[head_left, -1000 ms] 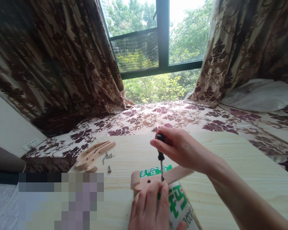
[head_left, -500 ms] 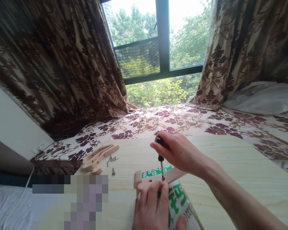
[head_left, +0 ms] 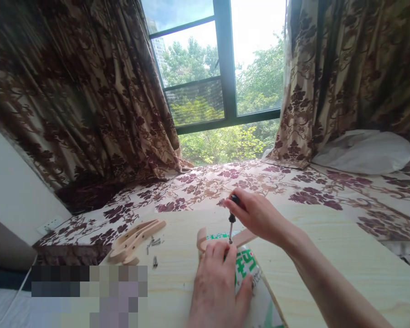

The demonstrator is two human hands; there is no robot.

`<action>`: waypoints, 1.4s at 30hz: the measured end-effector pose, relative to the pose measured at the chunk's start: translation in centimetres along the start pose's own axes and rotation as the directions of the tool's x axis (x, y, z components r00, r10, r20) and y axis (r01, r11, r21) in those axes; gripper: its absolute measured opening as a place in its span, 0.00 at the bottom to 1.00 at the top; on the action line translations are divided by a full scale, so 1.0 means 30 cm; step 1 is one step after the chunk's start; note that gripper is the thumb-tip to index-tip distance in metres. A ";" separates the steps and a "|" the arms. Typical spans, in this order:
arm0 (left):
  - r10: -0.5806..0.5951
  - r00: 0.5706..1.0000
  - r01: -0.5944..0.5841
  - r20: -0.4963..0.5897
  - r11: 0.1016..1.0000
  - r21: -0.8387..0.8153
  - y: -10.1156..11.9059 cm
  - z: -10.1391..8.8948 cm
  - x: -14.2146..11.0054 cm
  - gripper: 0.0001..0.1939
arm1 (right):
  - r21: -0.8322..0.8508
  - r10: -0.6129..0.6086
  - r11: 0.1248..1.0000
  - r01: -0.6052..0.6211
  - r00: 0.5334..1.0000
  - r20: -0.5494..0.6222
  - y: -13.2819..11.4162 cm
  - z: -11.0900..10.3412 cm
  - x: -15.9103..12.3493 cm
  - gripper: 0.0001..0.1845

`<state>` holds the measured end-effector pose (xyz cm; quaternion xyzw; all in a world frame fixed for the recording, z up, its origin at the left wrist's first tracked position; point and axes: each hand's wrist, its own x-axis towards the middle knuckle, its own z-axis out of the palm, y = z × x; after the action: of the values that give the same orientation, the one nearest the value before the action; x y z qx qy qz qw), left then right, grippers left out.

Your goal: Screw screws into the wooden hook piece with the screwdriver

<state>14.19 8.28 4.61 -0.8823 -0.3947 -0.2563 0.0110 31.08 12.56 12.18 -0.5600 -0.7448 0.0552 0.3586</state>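
My right hand (head_left: 259,214) is wrapped round the black handle of a screwdriver (head_left: 232,219), which stands nearly upright. Its tip meets a screw in a pale curved wooden piece (head_left: 243,238). My left hand (head_left: 213,278) presses the piece down, fingers bent over it close to the tip and thumb apart. Under the wooden piece lies a flat pack or board with green lettering (head_left: 246,264), partly hidden by my left hand.
Several loose screws (head_left: 155,261) lie on the pale wooden tabletop (head_left: 177,291), left of my hands. Beside them rest more curved wooden pieces with holes (head_left: 140,239). A flower-patterned cloth (head_left: 205,187) covers the window ledge behind, with a white bag (head_left: 364,152) at the right.
The view has tipped up slightly. My left hand has shifted a little forward on the wooden piece and its thumb shows more. The screwdriver stays at the screw in my right hand.
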 end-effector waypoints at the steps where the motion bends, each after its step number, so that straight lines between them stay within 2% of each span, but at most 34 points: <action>1: 0.012 1.000 -0.011 -0.015 1.000 0.012 -0.004 0.006 -0.004 0.20 | 0.018 -0.011 1.000 0.011 1.000 0.013 0.000 -0.001 -0.002 0.12; 4: 0.051 0.991 -0.046 -0.120 0.998 0.043 -0.024 0.042 -0.024 0.21 | 0.091 -0.039 0.995 0.035 0.998 0.052 -0.001 -0.005 -0.008 0.12; 7: 0.036 0.977 -0.031 -0.212 0.999 0.027 -0.046 0.089 -0.047 0.22 | 0.136 -0.050 0.990 0.039 0.995 0.081 -0.003 -0.008 -0.008 0.12; 11: 0.025 0.970 -0.016 -0.241 0.999 0.039 -0.062 0.129 -0.067 0.25 | 0.095 -0.026 0.995 0.019 0.997 0.075 -0.016 0.000 0.003 0.12; 15: 0.040 0.962 -0.018 -0.269 0.996 0.084 -0.071 0.141 -0.069 0.24 | 0.000 0.016 1.000 -0.016 0.999 0.038 -0.027 0.032 0.030 0.15; 20: 0.101 0.969 -0.068 -0.226 0.986 0.153 -0.092 0.148 -0.069 0.24 | -0.017 0.061 0.998 -0.061 0.998 0.012 -0.020 0.067 0.058 0.14; 26: 0.141 0.969 -0.088 -0.204 0.964 0.250 -0.095 0.126 -0.067 0.26 | 0.082 0.002 0.997 -0.009 0.997 0.083 -0.008 0.056 0.054 0.15; 32: 0.274 0.950 -0.200 -0.149 0.901 0.386 -0.119 0.099 -0.058 0.30 | 0.091 -0.066 0.994 0.056 0.992 0.106 -0.010 0.040 0.049 0.14; 38: 0.187 0.955 -0.110 -0.229 0.944 0.310 -0.097 0.123 -0.065 0.26 | 0.086 -0.068 0.995 0.060 0.993 0.101 -0.011 0.030 0.044 0.14; 42: 0.175 0.957 -0.102 -0.231 0.950 0.296 -0.087 0.115 -0.061 0.24 | 0.087 -0.083 0.993 0.076 0.993 0.086 -0.011 0.030 0.043 0.14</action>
<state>12.86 9.59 0.28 -0.8572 -0.3589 -0.3072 0.2049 30.14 13.85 12.29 -0.5114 -0.7789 0.0970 0.3498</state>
